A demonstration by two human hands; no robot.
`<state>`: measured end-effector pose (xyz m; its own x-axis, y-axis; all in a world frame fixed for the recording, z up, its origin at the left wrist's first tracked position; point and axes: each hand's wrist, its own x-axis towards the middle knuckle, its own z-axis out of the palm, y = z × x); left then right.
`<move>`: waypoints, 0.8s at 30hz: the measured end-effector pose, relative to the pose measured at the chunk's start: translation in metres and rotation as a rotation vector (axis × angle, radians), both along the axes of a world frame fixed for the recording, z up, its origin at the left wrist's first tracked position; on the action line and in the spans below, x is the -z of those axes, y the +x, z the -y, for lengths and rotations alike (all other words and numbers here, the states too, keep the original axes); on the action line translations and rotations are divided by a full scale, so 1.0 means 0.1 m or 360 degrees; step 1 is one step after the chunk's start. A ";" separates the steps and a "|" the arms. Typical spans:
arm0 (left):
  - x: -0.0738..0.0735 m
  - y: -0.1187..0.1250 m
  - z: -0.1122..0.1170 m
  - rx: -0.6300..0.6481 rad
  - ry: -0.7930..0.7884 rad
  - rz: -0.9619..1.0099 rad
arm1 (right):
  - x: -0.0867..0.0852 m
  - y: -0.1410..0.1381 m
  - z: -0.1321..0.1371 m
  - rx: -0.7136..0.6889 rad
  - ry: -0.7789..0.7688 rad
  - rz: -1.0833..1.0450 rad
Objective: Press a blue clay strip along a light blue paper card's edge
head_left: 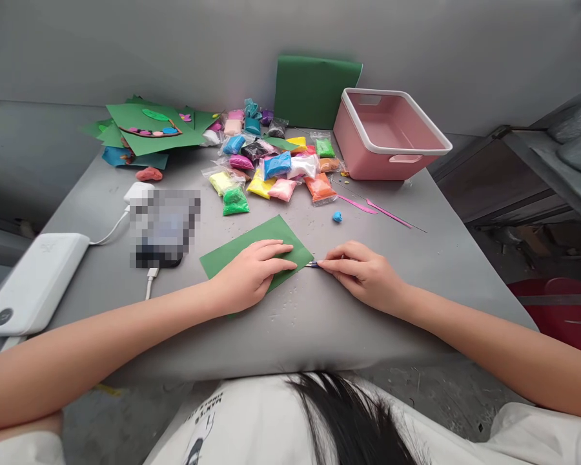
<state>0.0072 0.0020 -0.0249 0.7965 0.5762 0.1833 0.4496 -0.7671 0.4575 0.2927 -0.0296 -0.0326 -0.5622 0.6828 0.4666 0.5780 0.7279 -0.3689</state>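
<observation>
A sheet of green paper [237, 253] lies at an angle on the grey table. My left hand [252, 272] rests flat on its right part, fingers stretched out. Just right of the paper's corner, my right hand [361, 271] is closed in a pinch round a slim dark-blue and silver tool [312, 264]. Only its tip shows, touching or close to the paper's edge; the rest is hidden by my fingers, so its kind is unclear. A small lump of blue clay [337, 217] sits beyond my right hand.
Several bags of coloured clay [277, 165] are heaped mid-table. A pink basket [392, 139] stands back right, with pink modelling tools [390, 213] before it. Green sheets with clay pictures [159, 132] lie back left. A phone [167, 229] and white power bank [39, 278] are left.
</observation>
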 end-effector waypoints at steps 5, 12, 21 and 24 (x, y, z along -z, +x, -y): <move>-0.06 -0.14 -0.10 0.0204 0.0159 -0.0180 | -0.01 0.00 0.00 -0.0002 -0.0021 -0.0013; -0.01 -0.17 -0.11 0.0108 0.0216 -0.0245 | -0.03 -0.02 0.00 -0.0053 -0.0024 -0.0026; -0.03 -0.06 -0.05 0.0165 0.0449 0.0078 | 0.00 -0.03 -0.11 -0.0067 0.0005 -0.0039; -0.06 -0.14 -0.01 0.0281 0.0438 -0.0007 | 0.00 -0.02 -0.13 -0.0072 -0.0022 -0.0038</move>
